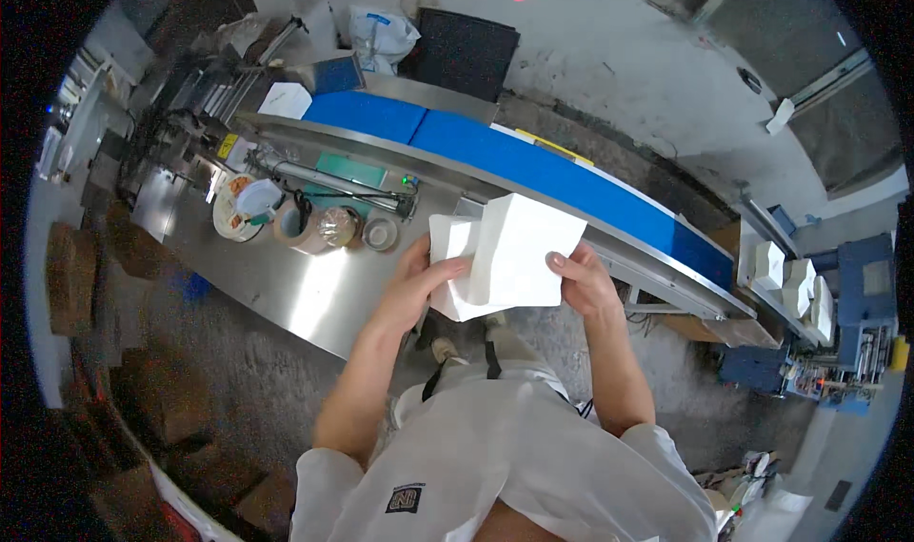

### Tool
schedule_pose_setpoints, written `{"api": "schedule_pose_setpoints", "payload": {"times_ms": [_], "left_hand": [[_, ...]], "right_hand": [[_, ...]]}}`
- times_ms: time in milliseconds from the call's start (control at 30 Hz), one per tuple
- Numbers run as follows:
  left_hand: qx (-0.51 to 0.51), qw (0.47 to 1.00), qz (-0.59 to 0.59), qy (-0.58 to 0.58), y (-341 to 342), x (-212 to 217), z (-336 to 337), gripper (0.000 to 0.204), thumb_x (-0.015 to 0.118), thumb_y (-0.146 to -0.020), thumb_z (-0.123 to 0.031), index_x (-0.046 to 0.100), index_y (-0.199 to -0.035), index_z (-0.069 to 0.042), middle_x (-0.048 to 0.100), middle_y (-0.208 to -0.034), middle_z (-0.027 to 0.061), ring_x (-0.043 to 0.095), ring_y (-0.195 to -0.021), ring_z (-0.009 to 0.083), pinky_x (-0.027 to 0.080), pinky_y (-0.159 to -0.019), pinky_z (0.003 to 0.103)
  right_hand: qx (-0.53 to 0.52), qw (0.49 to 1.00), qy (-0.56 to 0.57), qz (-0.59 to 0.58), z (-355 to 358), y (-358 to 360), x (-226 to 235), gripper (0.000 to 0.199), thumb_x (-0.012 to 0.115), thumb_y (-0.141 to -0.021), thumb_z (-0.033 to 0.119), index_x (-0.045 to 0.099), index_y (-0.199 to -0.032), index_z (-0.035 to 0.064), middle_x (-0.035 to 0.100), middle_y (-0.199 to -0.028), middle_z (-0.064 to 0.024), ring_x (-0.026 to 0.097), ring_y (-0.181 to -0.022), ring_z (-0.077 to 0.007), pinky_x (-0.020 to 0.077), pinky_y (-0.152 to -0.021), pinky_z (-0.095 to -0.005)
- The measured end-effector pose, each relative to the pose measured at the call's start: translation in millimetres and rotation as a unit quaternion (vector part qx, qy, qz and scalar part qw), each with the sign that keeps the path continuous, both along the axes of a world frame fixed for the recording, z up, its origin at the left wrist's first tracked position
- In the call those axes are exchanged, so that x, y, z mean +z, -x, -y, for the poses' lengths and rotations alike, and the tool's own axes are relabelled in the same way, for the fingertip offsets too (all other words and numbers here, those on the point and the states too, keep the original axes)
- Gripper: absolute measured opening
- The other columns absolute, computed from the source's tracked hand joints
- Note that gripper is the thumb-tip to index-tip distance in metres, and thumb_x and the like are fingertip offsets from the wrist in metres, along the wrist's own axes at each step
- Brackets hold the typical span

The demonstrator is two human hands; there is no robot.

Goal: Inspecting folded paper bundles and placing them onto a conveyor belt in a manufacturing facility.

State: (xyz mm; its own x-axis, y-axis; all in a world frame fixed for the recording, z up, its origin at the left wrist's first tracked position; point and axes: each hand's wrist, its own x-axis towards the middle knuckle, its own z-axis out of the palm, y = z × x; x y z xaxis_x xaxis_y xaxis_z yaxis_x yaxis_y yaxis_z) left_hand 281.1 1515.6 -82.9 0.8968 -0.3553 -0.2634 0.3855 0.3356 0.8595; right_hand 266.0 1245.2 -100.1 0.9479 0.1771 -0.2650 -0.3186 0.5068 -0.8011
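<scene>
A white block (455,239) was gripped by the left hand (416,283), its thumb laid across the crisp face; a second, overlapping block (530,252) was pinched at its edge by the half-curled right hand (588,283). Both were possibly made of folded paper. They were held before a smooth blue conveyor belt (533,165), beside a shiny steel table (286,290) bearing round tape rolls (337,228).

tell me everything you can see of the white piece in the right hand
The white piece is plain and thick, with a broad four-sided face, and looks like paper. It is held tilted in the air, the right hand gripping its right edge, thumb on top; its left side overlaps another white piece.
</scene>
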Motion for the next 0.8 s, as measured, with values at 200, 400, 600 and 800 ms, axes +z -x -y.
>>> {"api": "schedule_pose_setpoints", "payload": {"times_ms": [200,400,600,800], "left_hand": [[-0.011,1.000,-0.011,0.016,-3.6,14.4,1.9,0.048,0.064,-0.084,-0.016,0.049,-0.126,0.002,0.061,-0.114,0.0101,0.059,-0.104,0.0173,0.046,-0.089,0.030],[0.018,0.999,-0.008,0.045,-8.7,3.8,-1.3,0.050,0.063,-0.084,-0.015,0.048,-0.128,0.002,0.061,-0.115,0.0104,0.059,-0.104,0.0188,0.045,-0.090,0.032],[0.096,0.994,0.038,-0.024,-10.1,-9.3,-2.3,0.052,0.064,-0.083,-0.015,0.047,-0.129,0.003,0.060,-0.118,0.0114,0.057,-0.108,0.0195,0.043,-0.093,0.032],[0.095,0.995,0.037,0.005,-5.5,-13.4,10.8,0.050,0.064,-0.084,-0.017,0.049,-0.128,0.003,0.061,-0.116,0.0113,0.058,-0.105,0.0189,0.044,-0.091,0.031]], "right_hand": [[-0.007,0.999,0.035,0.025,3.6,5.6,18.9,0.046,0.074,-0.080,0.014,0.056,-0.121,0.0004,0.066,-0.109,-0.0093,0.064,-0.097,-0.0185,0.0532,-0.086,-0.0338],[-0.084,0.993,0.082,0.026,8.7,12.0,43.2,0.044,0.070,-0.082,0.009,0.053,-0.121,-0.0029,0.066,-0.107,-0.0124,0.065,-0.095,-0.0201,0.0521,-0.084,-0.0344],[-0.205,0.933,0.266,0.126,1.8,12.6,74.3,0.038,0.069,-0.083,0.005,0.053,-0.117,-0.0047,0.067,-0.100,-0.0132,0.065,-0.088,-0.0162,0.0523,-0.076,-0.0285],[-0.261,0.878,0.341,0.212,-19.5,12.7,78.1,0.038,0.069,-0.084,0.002,0.051,-0.117,-0.0018,0.066,-0.102,-0.0112,0.062,-0.090,-0.0137,0.0507,-0.078,-0.0279]]}}
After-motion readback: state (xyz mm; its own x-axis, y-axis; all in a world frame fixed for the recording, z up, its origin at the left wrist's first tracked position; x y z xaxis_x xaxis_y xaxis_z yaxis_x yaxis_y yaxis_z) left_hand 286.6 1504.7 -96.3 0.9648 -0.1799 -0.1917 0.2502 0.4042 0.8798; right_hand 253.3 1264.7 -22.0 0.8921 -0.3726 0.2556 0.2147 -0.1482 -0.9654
